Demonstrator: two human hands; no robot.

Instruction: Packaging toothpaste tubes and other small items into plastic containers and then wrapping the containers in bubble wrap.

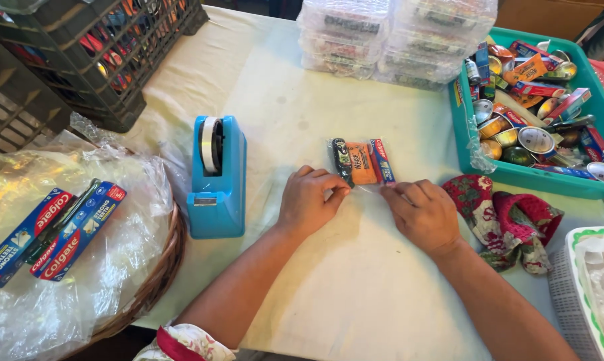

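Both hands rest on the table (355,281), which a pale cloth covers. The left hand (310,200) is curled and pinches with its fingertips the near left corner of a small clear packet (363,162). The right hand (422,214) is also curled, with its fingers at the near right edge of this packet; whether they really grip the plastic is hard to see. The packet lies flat just beyond both hands and holds a dark item, an orange sachet and a small toothpaste box. A blue tape dispenser (216,180) stands left of the left hand. A teal bin (509,175) of goods is near the right hand, with a floral cloth (502,217) beside it.
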